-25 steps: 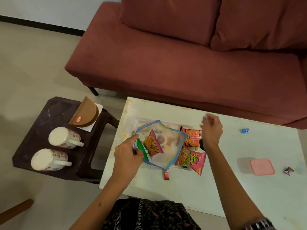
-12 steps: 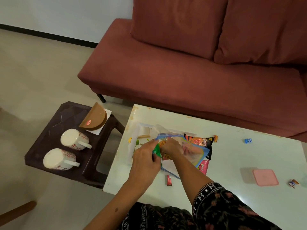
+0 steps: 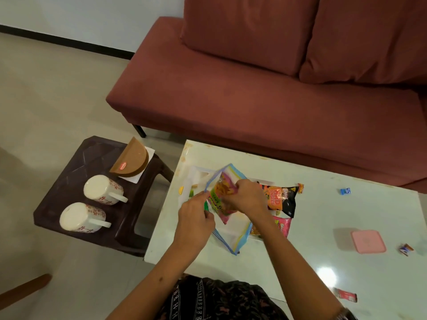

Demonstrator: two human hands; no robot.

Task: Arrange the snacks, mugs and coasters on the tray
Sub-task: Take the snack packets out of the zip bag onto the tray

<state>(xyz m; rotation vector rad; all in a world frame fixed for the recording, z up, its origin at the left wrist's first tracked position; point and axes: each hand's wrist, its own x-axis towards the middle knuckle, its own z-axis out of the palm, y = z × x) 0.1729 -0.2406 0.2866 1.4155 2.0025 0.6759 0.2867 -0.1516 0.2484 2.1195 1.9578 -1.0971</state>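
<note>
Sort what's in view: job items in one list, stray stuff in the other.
Job: zip bag, snack packet in both hands, orange-black packet, pink packet, two mugs, coaster holder, tray.
Stray: pink lid, blue candy, sofa.

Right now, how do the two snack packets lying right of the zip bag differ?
The orange-and-black packet lies farther from the person and shows most of its face; the pink packet lies nearer, partly hidden under the right forearm and the zip bag. The orange-and-black one looks larger as seen. Both lie flat on the white table, untouched by either hand.
</note>
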